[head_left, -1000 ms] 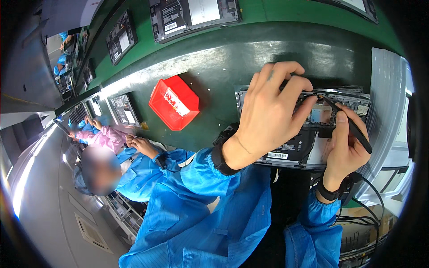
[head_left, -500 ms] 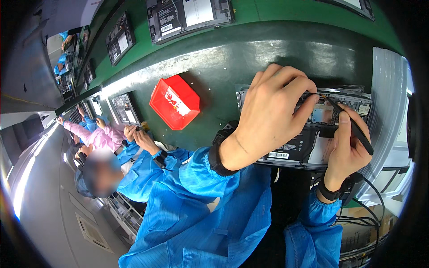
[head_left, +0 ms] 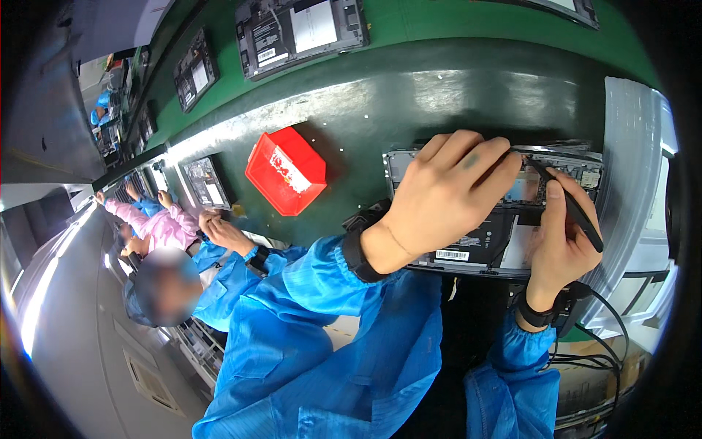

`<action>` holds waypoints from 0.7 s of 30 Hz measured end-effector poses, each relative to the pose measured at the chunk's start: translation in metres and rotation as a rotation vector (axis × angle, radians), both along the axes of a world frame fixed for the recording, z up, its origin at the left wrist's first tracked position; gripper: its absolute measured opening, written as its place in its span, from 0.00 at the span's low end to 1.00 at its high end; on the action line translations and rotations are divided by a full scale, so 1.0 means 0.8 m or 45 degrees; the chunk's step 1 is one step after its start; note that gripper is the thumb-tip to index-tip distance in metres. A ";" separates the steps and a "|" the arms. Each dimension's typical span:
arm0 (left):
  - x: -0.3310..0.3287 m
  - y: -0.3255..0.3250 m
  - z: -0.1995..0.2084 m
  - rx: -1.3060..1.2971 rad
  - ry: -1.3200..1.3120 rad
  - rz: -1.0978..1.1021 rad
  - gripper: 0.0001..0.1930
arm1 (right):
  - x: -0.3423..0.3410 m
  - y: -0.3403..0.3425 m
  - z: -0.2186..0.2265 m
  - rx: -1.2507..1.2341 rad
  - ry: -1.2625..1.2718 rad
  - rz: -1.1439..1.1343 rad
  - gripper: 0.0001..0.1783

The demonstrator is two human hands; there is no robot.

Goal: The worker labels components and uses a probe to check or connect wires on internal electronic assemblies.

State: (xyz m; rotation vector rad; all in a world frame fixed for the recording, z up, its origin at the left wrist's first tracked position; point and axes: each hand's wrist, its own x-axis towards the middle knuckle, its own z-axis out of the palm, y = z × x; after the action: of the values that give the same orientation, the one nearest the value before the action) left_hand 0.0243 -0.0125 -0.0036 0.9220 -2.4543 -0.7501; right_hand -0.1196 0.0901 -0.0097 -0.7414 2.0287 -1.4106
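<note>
An opened laptop base (head_left: 398,164) lies before me on the dark green bench, its circuit board and black battery (head_left: 475,245) exposed. Over its left and middle part curves my left hand (head_left: 446,194), fingers bent down at the board's far edge. Its fingertips are mostly hidden, and what they pinch, if anything, does not show. My right hand (head_left: 563,245) grips black tweezers (head_left: 576,211) between thumb and fingers. The tweezers slant up-left, with their tips at the board close to my left fingertips.
A red plastic bin (head_left: 287,172) stands left of the laptop. Further opened laptops (head_left: 303,36) sit on the green strip beyond. Clear plastic trays (head_left: 625,190) are stacked at right, with black cables (head_left: 607,351) below. A co-worker in blue (head_left: 227,293) works at left.
My left hand has lowered slightly toward me, its fingers now lying lower over the board. The tweezers shifted only a little. The large laptop on the far strip has slid slightly left.
</note>
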 end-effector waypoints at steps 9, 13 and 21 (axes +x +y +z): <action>0.008 0.016 0.007 -0.291 -0.251 -0.158 0.24 | -0.003 0.008 -0.001 -0.096 -0.054 0.023 0.09; 0.017 0.015 -0.002 -0.277 -0.246 -0.215 0.23 | -0.002 0.007 -0.008 -0.152 -0.005 0.152 0.10; 0.026 0.012 -0.011 -0.287 -0.127 -0.231 0.23 | 0.000 0.001 -0.006 -0.132 0.098 0.220 0.09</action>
State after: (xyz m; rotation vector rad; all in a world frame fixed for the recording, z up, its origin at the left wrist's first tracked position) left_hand 0.0452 -0.0029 -0.0127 0.6742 -2.6695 -0.4808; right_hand -0.1194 0.0912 -0.0148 -1.0045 1.9088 -1.4142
